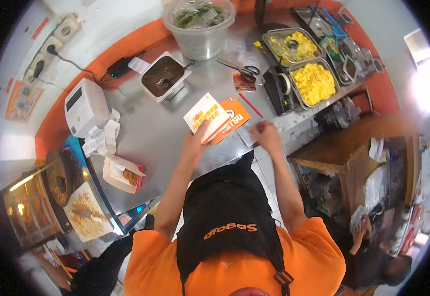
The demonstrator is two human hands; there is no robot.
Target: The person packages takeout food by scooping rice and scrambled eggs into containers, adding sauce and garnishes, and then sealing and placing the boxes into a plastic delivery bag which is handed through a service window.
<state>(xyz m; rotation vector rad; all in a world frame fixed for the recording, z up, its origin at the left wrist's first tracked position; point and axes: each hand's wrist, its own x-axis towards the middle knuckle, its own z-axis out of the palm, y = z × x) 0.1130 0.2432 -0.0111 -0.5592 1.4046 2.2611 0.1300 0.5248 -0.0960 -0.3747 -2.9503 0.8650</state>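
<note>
My left hand [196,140] grips folded cardboard food packaging with a white printed panel [208,115] and an orange printed panel [237,113], held over the front part of the steel counter [144,129]. Close to the right of it, my right hand [266,135] has curled fingers beside a paper slip [246,135] at the counter's edge; whether it holds the slip I cannot tell. A red pen or stick [250,105] lies just above that hand. Farther back are black-handled scissors [242,68] and a red sachet [244,83]. An opened box [120,177] with fried food stands at the front left.
A metal container of dark sauce [163,77], a large plastic tub [200,37], a black tape dispenser [277,90] and trays of yellow food [314,84] stand along the back and right. A white printer [86,107] is at left. One person sits at lower right; another is partly visible at lower left.
</note>
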